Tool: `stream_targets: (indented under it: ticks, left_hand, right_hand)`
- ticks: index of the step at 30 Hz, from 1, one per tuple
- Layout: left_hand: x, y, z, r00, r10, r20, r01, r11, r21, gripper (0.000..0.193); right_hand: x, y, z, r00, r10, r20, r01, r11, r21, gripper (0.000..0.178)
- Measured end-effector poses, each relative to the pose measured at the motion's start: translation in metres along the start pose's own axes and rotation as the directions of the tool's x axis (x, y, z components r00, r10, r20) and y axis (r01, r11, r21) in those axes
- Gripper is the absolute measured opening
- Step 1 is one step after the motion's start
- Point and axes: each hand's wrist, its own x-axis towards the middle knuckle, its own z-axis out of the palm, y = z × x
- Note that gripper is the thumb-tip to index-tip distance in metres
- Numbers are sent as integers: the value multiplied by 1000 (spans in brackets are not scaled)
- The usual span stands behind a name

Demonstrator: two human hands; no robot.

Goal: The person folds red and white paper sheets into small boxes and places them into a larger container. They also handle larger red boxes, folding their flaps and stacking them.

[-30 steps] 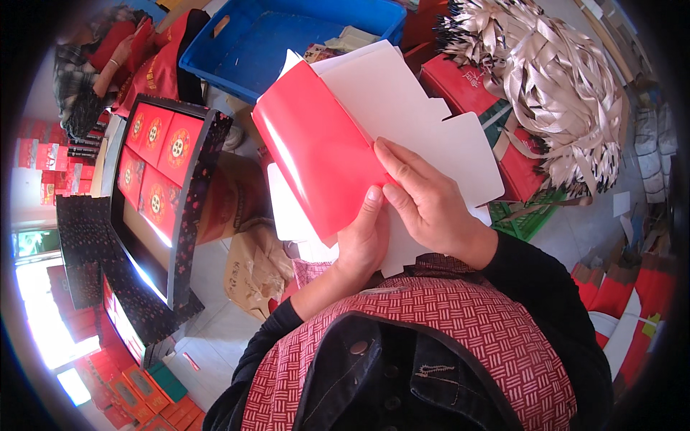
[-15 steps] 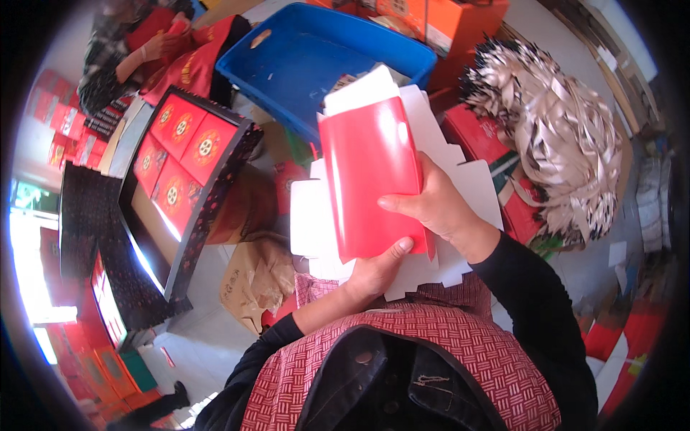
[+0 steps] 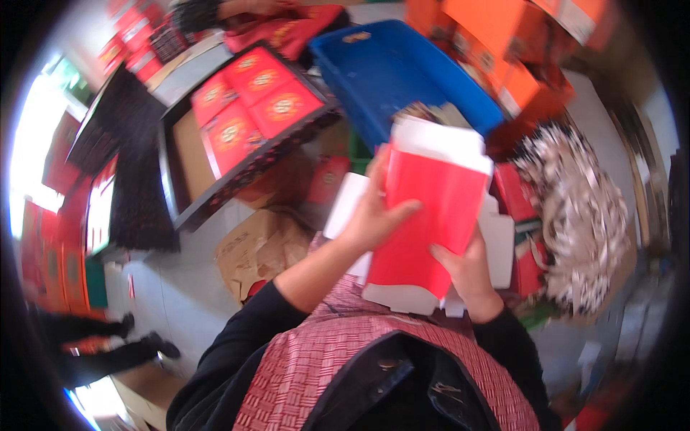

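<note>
We hold a red carton (image 3: 431, 201) between our fingers | left hand (image 3: 370, 219) clamped on its left edge, thumb across the face | right hand (image 3: 468, 267) clamped lower right | white card (image 3: 499, 246) beside right fingers | blue bin (image 3: 388, 61) beyond our fingertips

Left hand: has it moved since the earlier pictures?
Yes, forward: judged against the blue plastic crate, the left hand is nearer it now, at the left edge of the red carton instead of its lower end.
</note>
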Motion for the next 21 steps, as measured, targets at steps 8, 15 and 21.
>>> stream_targets:
  ticks: [8, 15, 21]
  left_hand:
    - [-11, 19, 11, 983, -77, 165, 97, 988, -118, 85]
    - [26, 14, -6, 948, -252, 197, 284, 946, -156, 45]
    - [43, -6, 1, 946, -290, 143, 315, 928, -200, 30]
  right_hand:
    - [32, -18, -42, 988, -143, -60, 139, 988, -65, 45]
    - [49, -14, -38, 997, -68, 25, 69, 996, -59, 51]
    - [76, -3, -47, 1000, -14, 20, 15, 998, -58, 58]
